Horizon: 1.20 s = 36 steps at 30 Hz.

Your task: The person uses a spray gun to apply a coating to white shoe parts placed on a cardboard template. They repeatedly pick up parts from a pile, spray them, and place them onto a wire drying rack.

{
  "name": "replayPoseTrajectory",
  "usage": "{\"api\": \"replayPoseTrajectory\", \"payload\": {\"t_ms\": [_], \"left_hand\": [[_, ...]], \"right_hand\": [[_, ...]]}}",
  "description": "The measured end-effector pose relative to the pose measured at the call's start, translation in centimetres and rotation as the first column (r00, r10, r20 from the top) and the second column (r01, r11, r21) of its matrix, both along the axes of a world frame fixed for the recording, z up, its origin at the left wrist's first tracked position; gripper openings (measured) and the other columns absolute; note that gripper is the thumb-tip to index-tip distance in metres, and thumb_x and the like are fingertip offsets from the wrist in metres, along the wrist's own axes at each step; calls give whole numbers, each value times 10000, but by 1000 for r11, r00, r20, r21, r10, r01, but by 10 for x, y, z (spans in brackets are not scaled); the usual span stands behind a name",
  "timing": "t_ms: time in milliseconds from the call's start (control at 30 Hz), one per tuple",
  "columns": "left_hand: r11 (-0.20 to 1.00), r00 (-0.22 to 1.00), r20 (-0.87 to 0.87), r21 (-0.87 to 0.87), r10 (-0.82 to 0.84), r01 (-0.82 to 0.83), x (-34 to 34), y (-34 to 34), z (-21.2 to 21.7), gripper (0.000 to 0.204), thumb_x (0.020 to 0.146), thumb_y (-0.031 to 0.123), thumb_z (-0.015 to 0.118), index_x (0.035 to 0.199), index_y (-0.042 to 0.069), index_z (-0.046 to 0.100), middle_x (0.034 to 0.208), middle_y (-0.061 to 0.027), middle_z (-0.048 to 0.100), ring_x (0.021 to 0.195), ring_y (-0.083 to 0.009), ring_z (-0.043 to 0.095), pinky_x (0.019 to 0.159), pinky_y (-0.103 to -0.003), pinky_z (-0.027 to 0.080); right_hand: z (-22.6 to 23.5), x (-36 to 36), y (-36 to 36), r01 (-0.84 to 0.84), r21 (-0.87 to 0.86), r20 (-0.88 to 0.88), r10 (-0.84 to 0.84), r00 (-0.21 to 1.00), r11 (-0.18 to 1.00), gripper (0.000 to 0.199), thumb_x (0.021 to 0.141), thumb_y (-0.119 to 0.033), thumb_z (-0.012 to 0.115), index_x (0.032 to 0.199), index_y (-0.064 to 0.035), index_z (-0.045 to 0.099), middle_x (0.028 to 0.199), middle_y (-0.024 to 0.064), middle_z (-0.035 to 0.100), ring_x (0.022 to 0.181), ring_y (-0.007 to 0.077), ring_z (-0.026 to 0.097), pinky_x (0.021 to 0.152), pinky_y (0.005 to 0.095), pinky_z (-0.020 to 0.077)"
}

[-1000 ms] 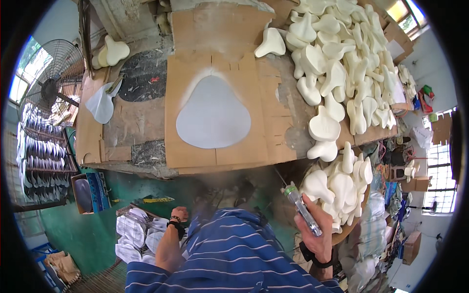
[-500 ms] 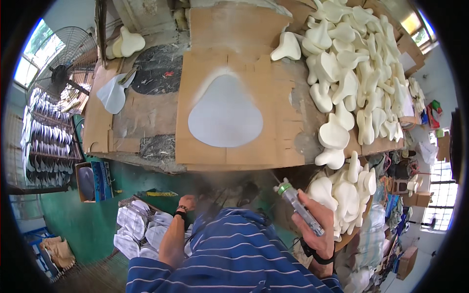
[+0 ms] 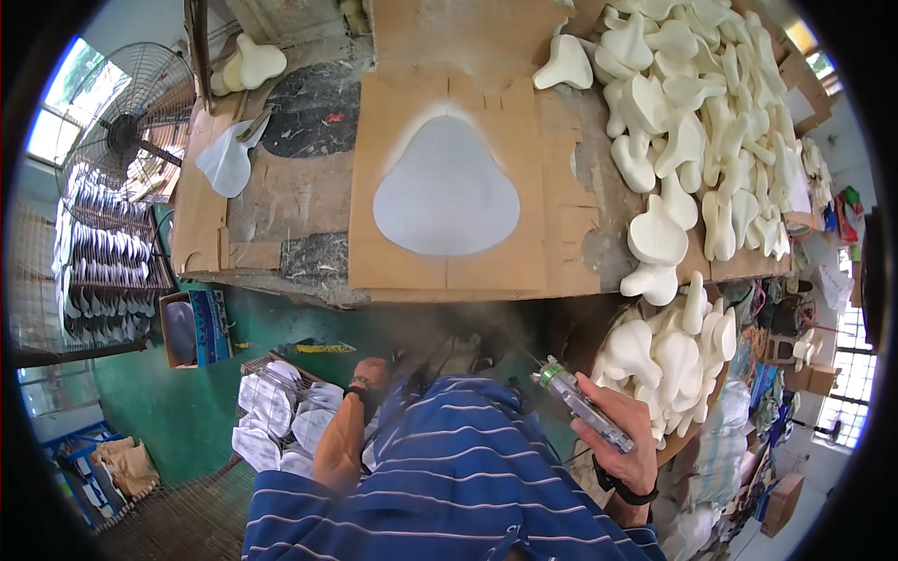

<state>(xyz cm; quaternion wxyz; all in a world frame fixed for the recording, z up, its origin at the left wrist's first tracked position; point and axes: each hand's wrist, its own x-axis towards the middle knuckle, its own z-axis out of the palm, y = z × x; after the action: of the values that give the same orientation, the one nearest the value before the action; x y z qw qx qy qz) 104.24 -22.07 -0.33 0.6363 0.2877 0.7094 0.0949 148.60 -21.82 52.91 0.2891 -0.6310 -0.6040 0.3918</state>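
The panel [image 3: 446,192] lies on cardboard [image 3: 398,271] — foam pads [image 3: 680,145] to its right, a fan [image 3: 122,134] left, probably past the table [image 3: 299,201].

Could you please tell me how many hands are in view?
2: the left hand, left of the striped shirt; the right hand, holding a green-ringed tool.

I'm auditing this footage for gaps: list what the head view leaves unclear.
Head view:
Underside of the handheld tool: hidden by its body and the right grip.
Left grip: too blurred to show its fingertips.
Cream pile: lower pieces covered by upper ones; top cut off by frame edge.
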Motion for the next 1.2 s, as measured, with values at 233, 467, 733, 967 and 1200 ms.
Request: {"api": "replayPoseTrajectory", "payload": {"t_ms": [233, 467, 733, 967, 1200], "left_hand": [[995, 993, 91, -68, 79, -73, 27, 27, 53, 310, 804, 62, 635, 1113, 44, 653, 861, -81, 693, 666, -178, 669, 550, -325, 547], [993, 992, -63, 38, -109, 112, 8, 22, 6, 316, 793, 221, 695, 1063, 57, 714, 935, -126, 729, 825, -213, 701, 749, -336, 563], [985, 984, -71, 50, -163, 167, 17, 30, 16, 321, 793, 179, 656, 1089, 63, 699, 937, -110, 723, 824, -230, 696, 728, -335, 553], [994, 995, -16, 47, -101, 101, 4, 12, -1, 343, 798, 69, 633, 1137, 22, 645, 849, -102, 693, 699, -211, 681, 584, -349, 559], [978, 982, -73, 102, -175, 182, 0, -1, -9, 346, 794, 63, 644, 1138, 24, 642, 847, -102, 690, 682, -211, 674, 568, -337, 548]], "right_hand": [[-5, 21, -29, 223, -75, 72, -217, 973, 972, 540, 766, -24, 746, 1285, -20, 600, 931, 162, 700, 768, 218, 660, 716, 286, 497], [-8, 33, -39, 477, -52, 34, -476, 879, 877, 487, 828, -97, 740, 1284, 3, 602, 864, 80, 684, 736, 118, 592, 705, 263, 487], [-8, 22, -14, 460, 44, 19, -461, 887, 887, 475, 843, -83, 721, 1293, 3, 596, 863, 83, 685, 736, 124, 598, 710, 258, 483], [-11, 0, 13, 368, 43, -112, -362, 925, 929, 480, 839, -63, 717, 1296, 9, 588, 903, 105, 689, 761, 151, 616, 717, 271, 488], [1, -9, 22, 125, 56, 17, -126, 992, 991, 529, 785, -6, 731, 1295, -24, 593, 915, 156, 684, 746, 231, 637, 707, 282, 495]]}}
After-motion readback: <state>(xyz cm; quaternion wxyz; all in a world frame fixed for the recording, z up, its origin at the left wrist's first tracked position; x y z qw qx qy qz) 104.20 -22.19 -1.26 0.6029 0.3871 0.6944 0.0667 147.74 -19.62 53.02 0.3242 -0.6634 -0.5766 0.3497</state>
